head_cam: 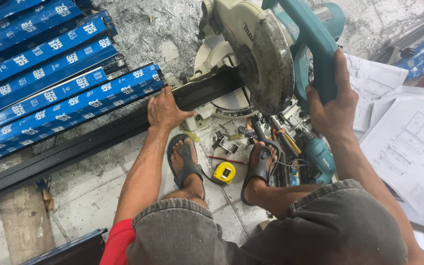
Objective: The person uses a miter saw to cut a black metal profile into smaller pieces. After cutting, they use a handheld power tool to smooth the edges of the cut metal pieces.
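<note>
Knees in grey shorts are filling the near edge, person squatting on a tiled floor (89, 194), feet in black sandals. Yellow tape measure (224, 172) is lying on the tiles between the feet, red pencil (227, 160) just beyond it. Teal power drill (319, 156) is sitting by the right foot among loose metal bits and hand tools.

Left hand (165, 112) is pressing down flat, fingers curled over the top edge of a long black metal profile (74, 149), pinning it where it is running into the saw base. Right hand (333, 100) is wrapped closed around the teal handle (315, 44) of the miter saw (256, 59), arm reaching up to it. Saw head with its grey blade guard is sitting right over the profile; can't tell if the blade is touching.

Paper drawings (408, 142) are spreading out on the floor to the right. Stack of profiles in blue protective film (50, 83) is lying to the left, running diagonally, just behind the black one. Metal shavings are covering the floor behind the saw.
</note>
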